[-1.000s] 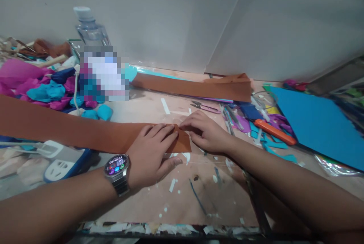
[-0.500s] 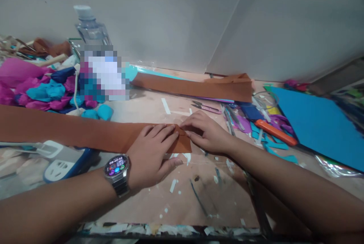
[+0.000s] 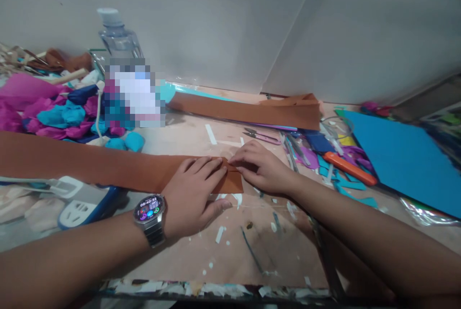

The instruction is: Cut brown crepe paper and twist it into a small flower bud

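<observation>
A long brown paper strip (image 3: 90, 165) runs across the table from the left edge to the middle. My left hand (image 3: 192, 193), with a watch on its wrist, lies flat on the strip's right end, fingers stretched out and pressing it down. My right hand (image 3: 261, 167) rests at the very tip of the strip, its fingers bent and pinching the folded corner of the paper.
A plastic water bottle (image 3: 118, 44) stands at the back left among crumpled pink and blue paper (image 3: 54, 112). Behind lie another brown strip (image 3: 248, 109), small scissors (image 3: 261, 135), an orange cutter (image 3: 347, 167) and a blue sheet (image 3: 403, 155). A white power strip (image 3: 74, 198) sits at the left.
Almost nothing has moved. Both hands stay on the strip's right end; the view has shifted slightly.
</observation>
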The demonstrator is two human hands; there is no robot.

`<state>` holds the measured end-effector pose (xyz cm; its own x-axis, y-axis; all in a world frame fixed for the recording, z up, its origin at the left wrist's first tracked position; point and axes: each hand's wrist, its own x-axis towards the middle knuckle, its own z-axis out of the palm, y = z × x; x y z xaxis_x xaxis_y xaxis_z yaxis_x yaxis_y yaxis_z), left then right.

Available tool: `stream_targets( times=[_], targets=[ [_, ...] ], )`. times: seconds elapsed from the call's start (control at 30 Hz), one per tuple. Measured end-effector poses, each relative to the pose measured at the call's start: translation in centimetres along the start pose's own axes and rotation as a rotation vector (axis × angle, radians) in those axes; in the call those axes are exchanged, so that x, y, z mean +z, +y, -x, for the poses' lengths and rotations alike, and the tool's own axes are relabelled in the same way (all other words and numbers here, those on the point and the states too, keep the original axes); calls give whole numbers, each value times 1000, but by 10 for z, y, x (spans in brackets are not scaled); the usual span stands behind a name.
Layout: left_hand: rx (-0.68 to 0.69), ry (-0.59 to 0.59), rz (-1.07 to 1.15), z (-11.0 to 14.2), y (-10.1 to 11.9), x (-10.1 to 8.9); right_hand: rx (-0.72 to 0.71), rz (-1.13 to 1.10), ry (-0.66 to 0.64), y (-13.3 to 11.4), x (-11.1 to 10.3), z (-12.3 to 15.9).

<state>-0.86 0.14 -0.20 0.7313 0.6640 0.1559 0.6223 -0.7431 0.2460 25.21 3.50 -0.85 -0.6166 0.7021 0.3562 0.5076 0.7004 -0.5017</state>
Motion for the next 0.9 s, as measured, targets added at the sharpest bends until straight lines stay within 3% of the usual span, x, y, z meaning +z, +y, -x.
stream_targets(
  times=[0.63,0.9],
  targets=[
    [-12,-4,3,0,1,-1,-52,-34,88,2,-1,3],
    [-1,13,19,-3,2,-3,98,-153,-11,-7,0,3]
  ],
)
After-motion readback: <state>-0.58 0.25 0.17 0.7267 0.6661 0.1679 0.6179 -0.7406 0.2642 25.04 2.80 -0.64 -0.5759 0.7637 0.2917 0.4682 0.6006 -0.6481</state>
